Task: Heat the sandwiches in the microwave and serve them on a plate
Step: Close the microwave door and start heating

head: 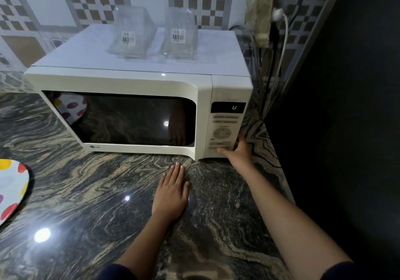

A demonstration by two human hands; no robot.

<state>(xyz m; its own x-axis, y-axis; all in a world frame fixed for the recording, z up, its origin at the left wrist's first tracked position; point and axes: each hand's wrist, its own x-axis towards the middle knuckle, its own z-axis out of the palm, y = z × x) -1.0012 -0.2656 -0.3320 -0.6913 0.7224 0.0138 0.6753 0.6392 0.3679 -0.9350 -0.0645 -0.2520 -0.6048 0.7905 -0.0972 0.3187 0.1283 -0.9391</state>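
Observation:
A white microwave [121, 82] stands on the dark marble counter [86, 193] with its door closed and its window dark; nothing inside can be made out. Its display [228, 107] glows green. My right hand [239, 149] is at the bottom of the control panel [221, 134], thumb pressing a low button and fingers wrapped round the microwave's right lower corner. My left hand [171, 191] lies flat, palm down, on the counter in front of the door. A white plate with coloured dots [10, 188] sits at the left edge, partly cut off. No sandwich is visible.
Two clear plastic containers [133, 32] [180, 35] with barcode labels stand on the microwave's top. Cables and a plug [279, 15] hang at the tiled wall to the right. A dark surface [335, 106] borders the counter on the right.

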